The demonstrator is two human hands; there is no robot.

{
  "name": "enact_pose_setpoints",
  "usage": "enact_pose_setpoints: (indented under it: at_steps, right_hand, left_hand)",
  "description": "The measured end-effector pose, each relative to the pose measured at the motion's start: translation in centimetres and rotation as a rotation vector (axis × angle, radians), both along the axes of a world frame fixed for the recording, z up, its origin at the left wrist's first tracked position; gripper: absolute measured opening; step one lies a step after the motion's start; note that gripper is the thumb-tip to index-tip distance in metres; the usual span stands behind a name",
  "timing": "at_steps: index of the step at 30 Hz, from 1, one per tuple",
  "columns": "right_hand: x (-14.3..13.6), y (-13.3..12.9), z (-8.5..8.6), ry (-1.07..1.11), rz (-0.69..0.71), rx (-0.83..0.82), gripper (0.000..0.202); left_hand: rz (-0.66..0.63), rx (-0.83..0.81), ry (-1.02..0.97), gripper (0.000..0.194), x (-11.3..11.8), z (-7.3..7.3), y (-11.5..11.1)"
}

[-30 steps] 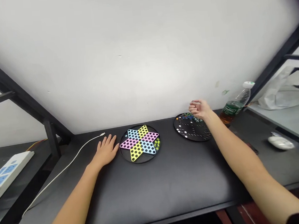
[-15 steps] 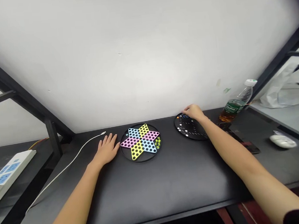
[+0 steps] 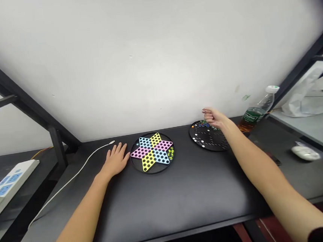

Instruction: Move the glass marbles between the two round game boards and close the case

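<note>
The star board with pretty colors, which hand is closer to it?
Left. The left hand lies flat just beside the star board; the right hand is up by the black board.

On our black table lie a round board with a pink, yellow and blue six-pointed star (image 3: 152,152) and a flat, round black marble board (image 3: 208,141).

So a half-full green-label bottle (image 3: 253,116) stood by the wall, a white mouse (image 3: 305,153) sat on the counter (image 3: 168,203), plus a white cable (image 3: 70,181) and power strip (image 3: 11,187).
</note>
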State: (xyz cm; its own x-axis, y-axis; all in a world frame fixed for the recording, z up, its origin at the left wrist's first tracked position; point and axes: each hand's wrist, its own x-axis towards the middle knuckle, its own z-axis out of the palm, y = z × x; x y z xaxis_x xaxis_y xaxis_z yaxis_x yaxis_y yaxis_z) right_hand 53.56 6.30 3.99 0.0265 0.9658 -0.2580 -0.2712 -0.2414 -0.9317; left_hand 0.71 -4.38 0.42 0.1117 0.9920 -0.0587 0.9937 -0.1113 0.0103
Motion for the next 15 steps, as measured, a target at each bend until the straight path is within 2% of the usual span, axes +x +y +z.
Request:
enact_pose_setpoints:
  at_steps: [3, 6, 11, 15]
  right_hand:
    - [0.9, -1.0, 1.4, 0.319, 0.068, 0.000, 0.023]
    - [1.0, -1.5, 1.7, 0.420, 0.031, -0.046, 0.016]
    - [0.4, -0.5, 0.7, 0.289, -0.132, -0.138, 0.022]
    - [0.2, 0.2, -0.4, -0.001, -0.297, -0.071, 0.037]
  left_hand:
    - [-0.001, 0.004, -0.003, 0.065, 0.0, 0.0, 0.0]
    - [-0.001, 0.007, -0.004, 0.065, 0.1, 0.1, 0.0]
    - [0.008, -0.008, 0.008, 0.065, 0.2, 0.4, -0.1]
    - [0.011, -0.011, 0.011, 0.065, 0.2, 0.3, 0.0]
